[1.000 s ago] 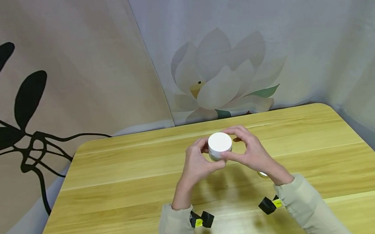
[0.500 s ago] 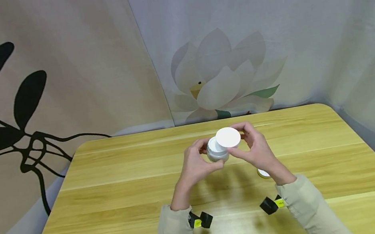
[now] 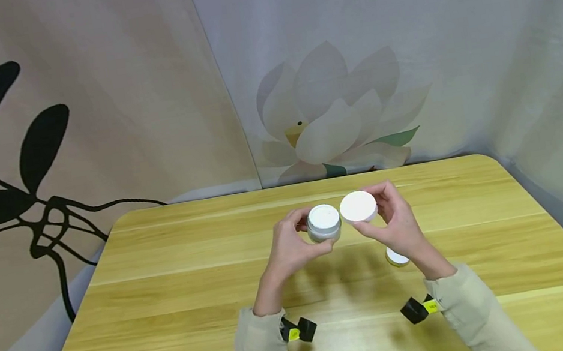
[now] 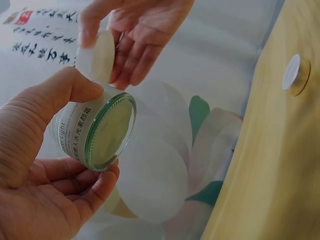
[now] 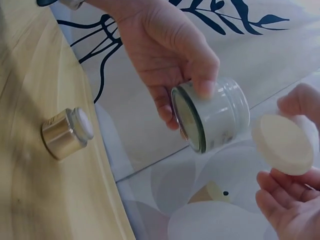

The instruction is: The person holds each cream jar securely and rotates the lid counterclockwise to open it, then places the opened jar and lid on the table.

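Note:
My left hand grips a clear glass cream jar, thumb on one side and fingers on the other. Dark print runs along the jar's pale label in the left wrist view. A round white lid is pinched at its rim by my right hand. Lid and jar are apart, side by side above the table. With the lid off, a white surface shows at the jar's mouth; whether it is cream or an inner cover I cannot tell.
On the wooden table, below my right forearm, stands a small gold jar with a white top. Black camera units sit at both wrists. Printed cloth hangs behind the table's far edge.
The white lid was on the jar; my right hand has lifted it off and carried it to the right. My left hand keeps the jar almost in place, shifted slightly left.

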A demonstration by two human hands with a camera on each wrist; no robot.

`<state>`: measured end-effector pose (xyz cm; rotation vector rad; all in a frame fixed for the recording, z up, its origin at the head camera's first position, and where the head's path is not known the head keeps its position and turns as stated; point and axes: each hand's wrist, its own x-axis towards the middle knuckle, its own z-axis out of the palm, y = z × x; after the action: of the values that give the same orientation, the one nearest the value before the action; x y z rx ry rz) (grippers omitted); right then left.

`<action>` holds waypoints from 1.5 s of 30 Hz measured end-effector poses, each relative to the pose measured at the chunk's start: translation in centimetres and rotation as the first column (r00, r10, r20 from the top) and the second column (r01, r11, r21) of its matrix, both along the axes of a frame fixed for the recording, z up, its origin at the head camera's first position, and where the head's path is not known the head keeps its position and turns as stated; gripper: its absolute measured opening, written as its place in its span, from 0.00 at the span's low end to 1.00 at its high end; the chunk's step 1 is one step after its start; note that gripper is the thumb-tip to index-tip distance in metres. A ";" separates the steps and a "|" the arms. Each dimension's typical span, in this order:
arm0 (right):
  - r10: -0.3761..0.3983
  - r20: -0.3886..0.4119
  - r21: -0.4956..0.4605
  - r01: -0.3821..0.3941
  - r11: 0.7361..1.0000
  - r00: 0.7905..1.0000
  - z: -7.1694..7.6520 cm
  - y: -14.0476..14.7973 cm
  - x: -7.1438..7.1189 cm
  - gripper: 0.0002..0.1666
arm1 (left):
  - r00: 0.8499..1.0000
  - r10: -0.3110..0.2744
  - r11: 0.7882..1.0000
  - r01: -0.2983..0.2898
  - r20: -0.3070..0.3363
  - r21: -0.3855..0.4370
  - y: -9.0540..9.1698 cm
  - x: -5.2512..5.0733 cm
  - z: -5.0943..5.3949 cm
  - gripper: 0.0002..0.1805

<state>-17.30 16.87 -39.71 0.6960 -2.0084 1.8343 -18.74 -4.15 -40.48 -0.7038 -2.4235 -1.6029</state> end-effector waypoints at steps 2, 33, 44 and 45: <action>-0.022 0.016 0.011 0.022 1.000 1.000 -0.2 0.2 0.1 0.31 | 1.000 0.006 1.000 -0.006 0.001 0.000 -0.1 -0.1 -0.1 0.30; -0.168 0.032 0.264 0.154 0.952 0.985 0.7 0.5 1.8 0.29 | 1.000 0.020 1.000 -0.020 0.013 -0.014 -0.1 -0.1 0.0 0.29; -0.279 0.043 0.413 0.237 0.879 0.959 -2.8 1.5 0.2 0.32 | 1.000 0.030 0.999 -0.030 0.007 -0.021 -0.2 -0.2 -0.3 0.29; -0.284 0.049 0.427 0.237 0.873 0.958 -2.8 1.6 0.2 0.32 | 1.000 0.031 0.999 -0.031 0.005 -0.022 -0.2 -0.2 -0.3 0.29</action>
<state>-17.08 18.42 -42.53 0.4039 -2.4650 1.3259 -18.91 -4.32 -40.77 -0.6635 -2.4468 -1.5711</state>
